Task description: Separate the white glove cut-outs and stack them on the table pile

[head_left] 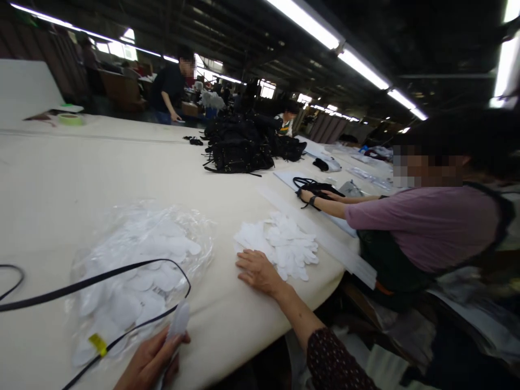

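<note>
My left hand [152,360], at the bottom of the view, is closed on a flat white strip with a rounded end [179,318]. Just beyond it lies a clear plastic bag [203,230] full of similar white round-ended pieces [138,281]. A dark flat strap [93,280] loops over the bag, with a yellow tag [97,344] near its lower run. My right hand [258,271] rests palm down on the table, fingers stretched out. Its fingertips are at the near left edge of a loose pile of white round-ended pieces [290,244].
A co-worker in a mauve shirt [439,222] handles a black item [319,189] at the right table edge. Black bags [244,143] are heaped at the back of the cream table [122,168]. Green tape [71,119] lies far left. Another person [170,89] stands behind.
</note>
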Motion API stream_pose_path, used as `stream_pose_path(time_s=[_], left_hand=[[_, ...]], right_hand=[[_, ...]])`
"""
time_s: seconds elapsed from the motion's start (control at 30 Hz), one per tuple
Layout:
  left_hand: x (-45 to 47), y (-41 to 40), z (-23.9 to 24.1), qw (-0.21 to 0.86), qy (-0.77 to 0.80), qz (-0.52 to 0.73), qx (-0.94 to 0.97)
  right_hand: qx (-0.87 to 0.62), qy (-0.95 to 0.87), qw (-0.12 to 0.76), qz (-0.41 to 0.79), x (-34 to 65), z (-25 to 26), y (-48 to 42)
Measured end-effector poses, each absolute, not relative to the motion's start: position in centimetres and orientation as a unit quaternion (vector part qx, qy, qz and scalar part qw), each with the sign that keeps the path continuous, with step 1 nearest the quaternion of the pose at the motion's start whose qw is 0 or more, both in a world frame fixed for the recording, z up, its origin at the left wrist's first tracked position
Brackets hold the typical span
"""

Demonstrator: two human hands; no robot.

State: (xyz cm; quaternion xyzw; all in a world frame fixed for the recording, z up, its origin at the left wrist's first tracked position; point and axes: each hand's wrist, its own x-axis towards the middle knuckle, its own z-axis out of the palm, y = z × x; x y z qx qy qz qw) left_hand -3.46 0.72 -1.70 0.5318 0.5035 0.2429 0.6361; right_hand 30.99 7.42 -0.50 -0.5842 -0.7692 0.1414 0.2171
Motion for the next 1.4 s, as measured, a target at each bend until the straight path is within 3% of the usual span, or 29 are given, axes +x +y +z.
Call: stream_pose_path(time_s=[0.13, 0.23, 0.33, 0.43, 0.53, 1.27, 1.4], left_hand=[[-3.3, 1.0, -0.9, 0.662, 0.485, 0.254, 0.512], [-3.2, 1.1, -0.2, 0.677, 0.471, 0.280, 0.492], [-3.0, 1.0, 0.4, 0.669, 0.462, 0.314, 0.491], [-2.9, 0.9, 1.0, 0.645, 0.449, 0.316, 0.532], [-3.0, 0.7, 1.6, 0.616, 0.432, 0.308, 0.582], [-4.8, 0.4, 0.6, 0.603, 0.465, 0.348, 0.547], [-5.0, 0.5, 0.6, 0.618, 0.473, 0.336, 0.530]], right_hand=[[-0.579, -0.778, 0.221, 0.097, 31.3, -2.0, 7.6], [-0.609, -0.715, 0.324, 0.114, 29.1, 0.2, 8.2], [-0.583, -0.615, 0.448, 0.286, 24.0, 3.4, 6.6], [-0.508, -0.527, 0.461, 0.502, 18.4, 5.4, 4.1], [-0.468, -0.468, 0.466, 0.586, 14.9, 5.8, 2.4], [-0.496, -0.427, 0.502, 0.565, 13.3, 5.6, 1.6], [-0.482, -0.427, 0.474, 0.601, 13.5, 5.7, 1.6]])
